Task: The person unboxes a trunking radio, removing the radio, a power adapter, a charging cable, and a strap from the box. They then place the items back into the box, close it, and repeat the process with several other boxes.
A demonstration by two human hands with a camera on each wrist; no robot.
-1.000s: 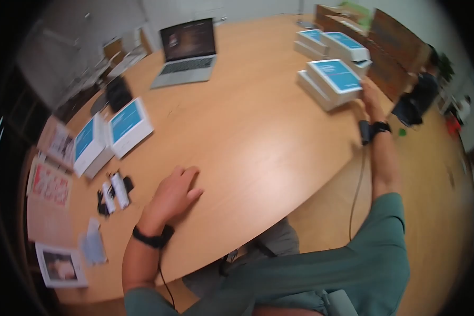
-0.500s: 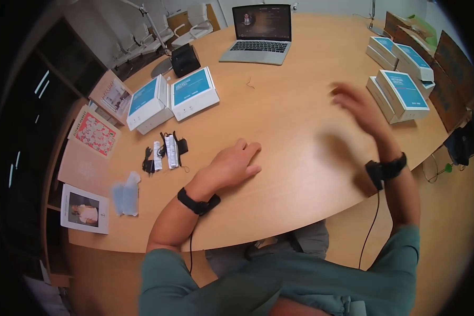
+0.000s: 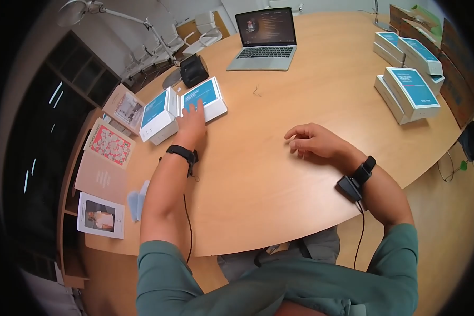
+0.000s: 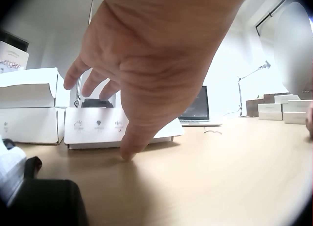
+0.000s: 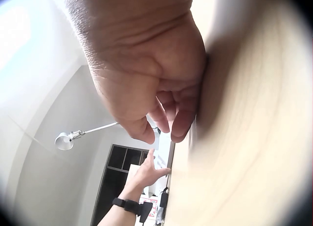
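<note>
My left hand [image 3: 193,126] reaches over a white box with a blue label [image 3: 211,94], its fingers overlapping the label in the head view. In the left wrist view those fingers are extended above the box's white front side [image 4: 90,133], and the thumb points down in front of it. Just left of it, another blue-labelled box [image 3: 155,113] lies on top of a second one. My right hand [image 3: 321,142] rests low at the middle of the table with loosely bent fingers and nothing in them.
Blue-labelled boxes [image 3: 413,89] stand stacked at the right by cardboard [image 3: 453,68]. A laptop [image 3: 263,55] is open at the back, with a black case [image 3: 194,70] left of it. Books [image 3: 110,142] line the left edge, near a pale blue item [image 3: 134,205].
My right hand has let go of the right-hand box stack and come back to mid-table. My left hand has moved from the tabletop forward and left, over the box. The head view has turned left.
</note>
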